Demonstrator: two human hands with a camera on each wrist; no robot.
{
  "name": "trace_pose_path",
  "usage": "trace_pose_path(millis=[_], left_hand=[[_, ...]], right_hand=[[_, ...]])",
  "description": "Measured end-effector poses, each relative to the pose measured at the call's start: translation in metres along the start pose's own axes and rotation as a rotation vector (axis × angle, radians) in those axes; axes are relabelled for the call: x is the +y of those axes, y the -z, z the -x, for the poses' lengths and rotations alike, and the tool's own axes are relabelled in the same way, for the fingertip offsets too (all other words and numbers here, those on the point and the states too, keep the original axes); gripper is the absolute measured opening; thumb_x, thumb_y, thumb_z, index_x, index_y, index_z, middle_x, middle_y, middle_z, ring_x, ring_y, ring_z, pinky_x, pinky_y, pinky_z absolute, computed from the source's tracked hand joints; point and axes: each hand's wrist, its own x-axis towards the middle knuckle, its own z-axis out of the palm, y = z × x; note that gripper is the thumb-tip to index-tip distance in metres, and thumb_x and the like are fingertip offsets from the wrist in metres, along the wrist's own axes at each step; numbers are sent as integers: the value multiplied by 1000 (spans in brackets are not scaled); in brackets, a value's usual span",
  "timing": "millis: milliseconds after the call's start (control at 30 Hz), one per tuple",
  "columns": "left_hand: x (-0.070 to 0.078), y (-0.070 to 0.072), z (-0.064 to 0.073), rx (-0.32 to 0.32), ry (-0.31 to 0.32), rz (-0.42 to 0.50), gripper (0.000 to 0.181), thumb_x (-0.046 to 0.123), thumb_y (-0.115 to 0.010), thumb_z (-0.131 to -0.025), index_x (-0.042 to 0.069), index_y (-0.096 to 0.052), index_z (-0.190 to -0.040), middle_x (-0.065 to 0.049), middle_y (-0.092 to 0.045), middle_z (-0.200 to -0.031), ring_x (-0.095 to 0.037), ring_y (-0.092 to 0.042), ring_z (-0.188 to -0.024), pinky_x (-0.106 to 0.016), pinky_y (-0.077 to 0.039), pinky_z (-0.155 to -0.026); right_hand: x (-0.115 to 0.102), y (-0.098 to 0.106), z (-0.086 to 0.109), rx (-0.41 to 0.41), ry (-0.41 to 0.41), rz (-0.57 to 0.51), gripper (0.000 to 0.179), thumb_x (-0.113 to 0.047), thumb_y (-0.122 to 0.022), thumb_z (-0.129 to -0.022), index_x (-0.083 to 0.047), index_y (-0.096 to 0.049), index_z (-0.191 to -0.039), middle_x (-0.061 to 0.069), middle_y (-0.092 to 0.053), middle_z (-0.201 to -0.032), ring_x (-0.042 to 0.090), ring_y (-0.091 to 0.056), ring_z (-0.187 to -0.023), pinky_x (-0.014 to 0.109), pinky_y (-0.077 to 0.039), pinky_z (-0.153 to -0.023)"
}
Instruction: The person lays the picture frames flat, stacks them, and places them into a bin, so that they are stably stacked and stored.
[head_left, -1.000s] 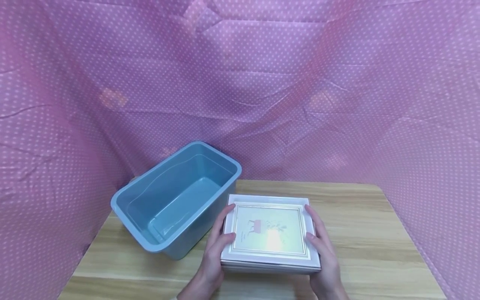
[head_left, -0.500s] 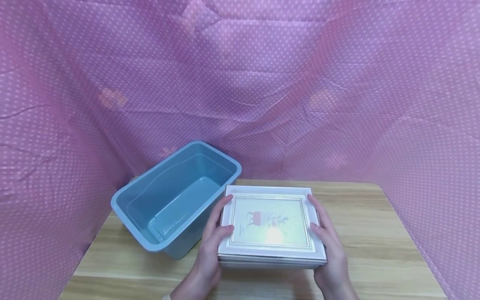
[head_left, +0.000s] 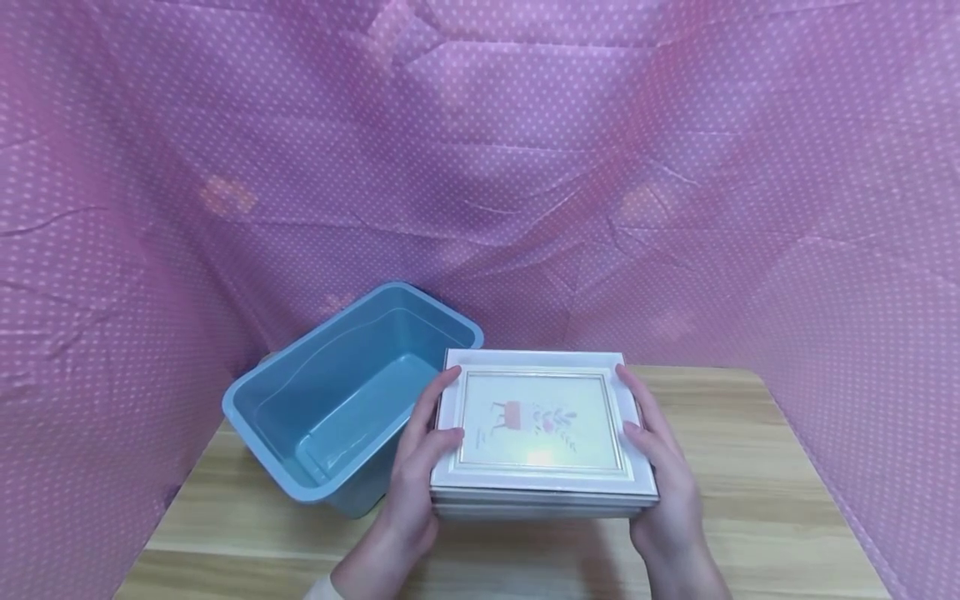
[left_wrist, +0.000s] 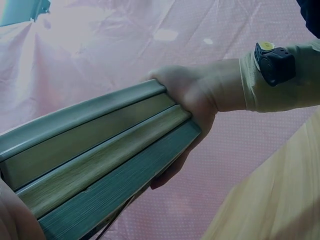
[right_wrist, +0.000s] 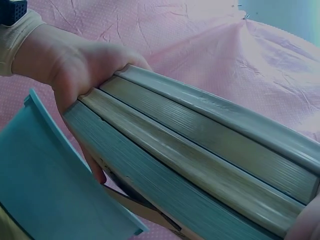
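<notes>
Both my hands carry a stack of several picture frames (head_left: 542, 504), held level above the table. The top one is white with a pale plant-and-animal print under glossy glass. My left hand (head_left: 411, 483) grips the stack's left side, thumb and a finger over the top edge. On the right side my right hand (head_left: 666, 487) holds it likewise. In the left wrist view, the front edges show as a white frame (left_wrist: 85, 114), brownish and wood-tone frames (left_wrist: 105, 150), and a blue-green one (left_wrist: 125, 177) lowest. The other fingers are mostly hidden by the stack.
Left of the stack, a blue plastic bin (head_left: 300, 497) stands at a slant on the wooden table (head_left: 757, 500), nothing showing inside it. The stack overlaps its right rim in the head view. Pink dotted cloth (head_left: 480, 192) hangs behind and at both sides.
The stack has risen and moved a little away from the body, with both hands keeping their hold on its sides. The blue bin has stayed in place.
</notes>
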Motion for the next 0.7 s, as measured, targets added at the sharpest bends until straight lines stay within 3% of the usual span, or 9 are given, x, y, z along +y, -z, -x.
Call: trace_pose_path(millis=[233, 367, 600, 700], left_hand=[[9, 1, 0, 2, -20, 0, 67, 14, -48, -100, 34, -41, -164, 2, -24, -175, -27, -25, -156, -44, -25, -122], [15, 3, 0, 5, -33, 5, 68, 13, -48, -100, 34, -41, -164, 0, -28, -172, -27, -28, -153, -42, -26, -120], [29, 11, 0, 44, -52, -14, 67, 13, -49, -99, 35, -43, -163, 5, -23, -175, -25, -18, -159, -55, -11, -129], [36, 15, 1, 47, -67, -10, 66, 13, -47, -101, 34, -42, -163, 6, -22, -174, -24, -19, -159, -54, -12, -129]], right_hand=[[-8, -6, -6, -22, 0, -30, 59, -17, -32, -112, -26, -32, -170, -8, -11, -181, 20, -5, -163, 34, -18, -120], [-12, -9, -10, -43, 0, -29, 59, -17, -31, -112, -26, -32, -170, -8, -10, -180, 19, -3, -164, 40, -12, -125], [-15, -21, -22, -83, 8, -47, 61, -12, -29, -110, -24, -30, -171, -8, -6, -181, 19, 6, -166, 55, 8, -133], [-18, -28, -26, -86, 11, -44, 62, -12, -30, -110, -25, -33, -170, -10, -11, -181, 18, 1, -166, 49, 1, -134]])
